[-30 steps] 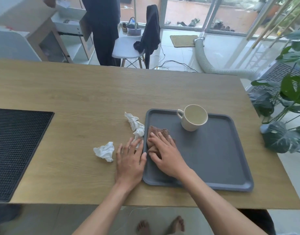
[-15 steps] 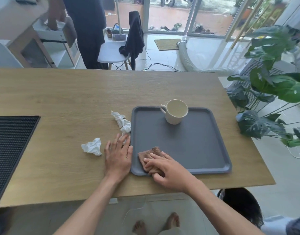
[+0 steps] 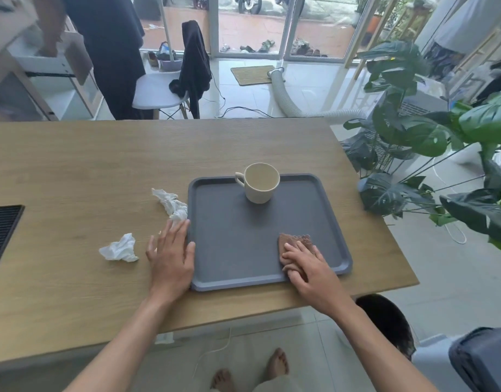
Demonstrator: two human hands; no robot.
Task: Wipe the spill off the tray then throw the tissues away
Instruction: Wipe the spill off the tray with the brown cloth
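A: Tray (image 3: 260, 241) sits on the surface. Right hand (image 3: 308, 264), grip spread flat, presses a brown tissue (image 3: 293, 240) in its near right corner.

B: Left hand (image 3: 171, 253), spread flat, steadies it. Wiping now; next, gather the white tissues (image 3: 119, 248).

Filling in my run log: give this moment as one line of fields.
phase: wiping | right hand: flat on brown cloth, tray near-right corner | left hand: flat beside tray's left rim | cup: upright on tray | tissues: on table

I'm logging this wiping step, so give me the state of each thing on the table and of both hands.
tray: flat on table, no spill visible
cup: upright on tray
brown cloth: pressed flat on tray
right hand: flat on cloth
left hand: flat, bracing tray edge
two tissues: crumpled on table
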